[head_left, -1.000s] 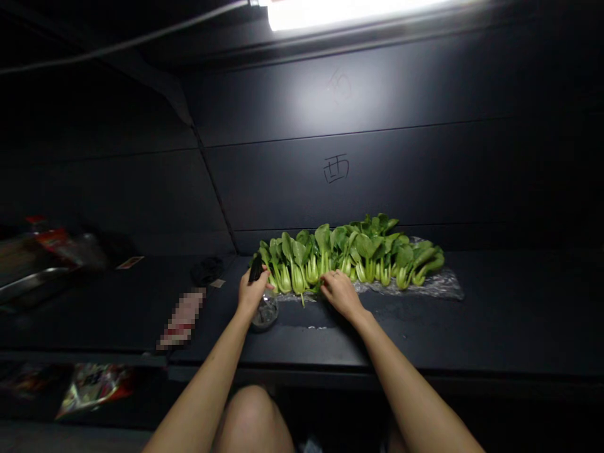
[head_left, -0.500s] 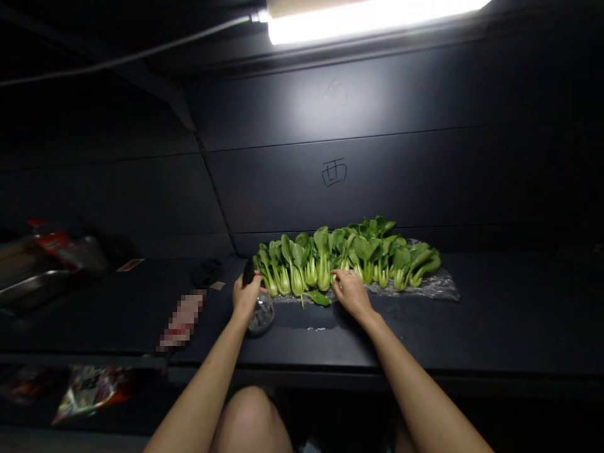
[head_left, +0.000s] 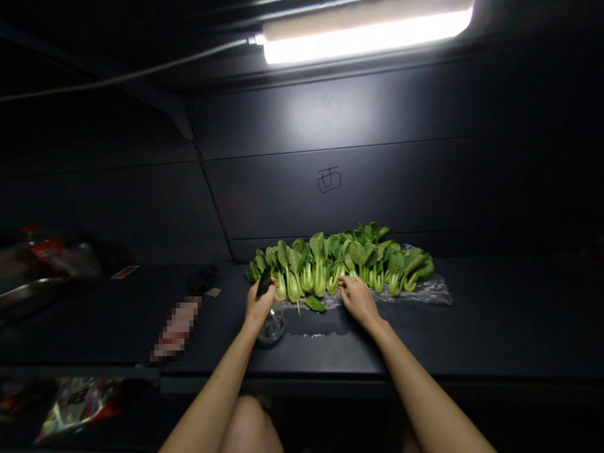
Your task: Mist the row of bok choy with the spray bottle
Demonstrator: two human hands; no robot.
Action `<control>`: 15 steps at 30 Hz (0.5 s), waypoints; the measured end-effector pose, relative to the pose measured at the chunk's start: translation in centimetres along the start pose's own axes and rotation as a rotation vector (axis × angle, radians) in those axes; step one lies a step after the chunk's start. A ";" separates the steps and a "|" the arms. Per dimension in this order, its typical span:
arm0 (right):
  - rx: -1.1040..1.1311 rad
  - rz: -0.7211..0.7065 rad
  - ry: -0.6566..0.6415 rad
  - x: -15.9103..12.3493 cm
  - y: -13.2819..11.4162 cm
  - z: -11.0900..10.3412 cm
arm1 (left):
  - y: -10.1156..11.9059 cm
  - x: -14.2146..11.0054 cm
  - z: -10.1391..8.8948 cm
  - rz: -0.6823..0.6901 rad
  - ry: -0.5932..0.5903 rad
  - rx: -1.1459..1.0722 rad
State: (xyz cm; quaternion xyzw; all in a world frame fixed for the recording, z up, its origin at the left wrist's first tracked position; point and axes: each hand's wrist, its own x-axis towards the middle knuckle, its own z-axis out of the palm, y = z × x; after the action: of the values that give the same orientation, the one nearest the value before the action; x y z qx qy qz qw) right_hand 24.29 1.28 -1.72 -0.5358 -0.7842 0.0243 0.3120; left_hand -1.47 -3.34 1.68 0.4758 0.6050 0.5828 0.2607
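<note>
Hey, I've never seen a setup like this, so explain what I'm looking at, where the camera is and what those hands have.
There is no machine here, just one person's two bare hands. Every picture comes from a single camera worn on that person's head, looking forward and down, so the forearms reach in from the bottom.

On the dark grey flat shelf lies clear crinkled plastic film, bearing a row of leafy green vegetables with pale green stems. One loose green oval leaf lies in front. A long white lamp shines above.

The left hand holds a clear rounded bottle with a black top. The right hand has its fingertips at the vegetables; whether it grips one, I can't tell.
</note>
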 end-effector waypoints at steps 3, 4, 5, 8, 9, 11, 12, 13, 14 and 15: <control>-0.010 0.014 -0.005 -0.2 0.3 -0.4 | 0.0 -0.3 0.9 0.036 -0.027 0.028; -0.017 0.017 -0.003 -0.2 0.4 -0.5 | 0.1 -0.5 1.2 0.045 -0.039 0.028; -0.024 0.020 -0.001 -0.3 0.5 -0.6 | 0.1 -0.6 1.5 0.051 -0.050 0.021; -0.038 0.030 -0.004 -0.5 1.0 -0.9 | 0.5 -1.2 2.7 0.070 -0.082 -0.028; -0.041 0.032 -0.004 -0.5 1.1 -1.0 | 0.6 -1.4 3.1 0.075 -0.091 -0.042; -0.044 0.033 -0.001 -0.6 1.4 -1.1 | 0.9 -1.7 3.8 0.091 -0.116 -0.056; -0.043 0.034 0.001 -0.6 1.6 -1.2 | 1.1 -1.8 4.1 0.099 -0.130 -0.056; -0.041 0.036 0.002 -0.7 1.7 -1.2 | 1.2 -1.9 4.5 0.106 -0.142 -0.053; -0.038 0.039 0.003 -0.7 1.9 -1.3 | 1.3 -2.0 4.8 0.111 -0.152 -0.047; -0.034 0.042 0.003 -0.8 2.0 -1.3 | 1.4 -2.2 5.2 0.112 -0.153 -0.042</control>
State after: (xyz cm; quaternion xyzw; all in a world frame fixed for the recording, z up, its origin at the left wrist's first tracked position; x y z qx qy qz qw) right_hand 26.79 1.06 -1.80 -0.5573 -0.7727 0.0164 0.3034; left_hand 4.28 -3.07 1.52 0.5465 0.5435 0.5707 0.2833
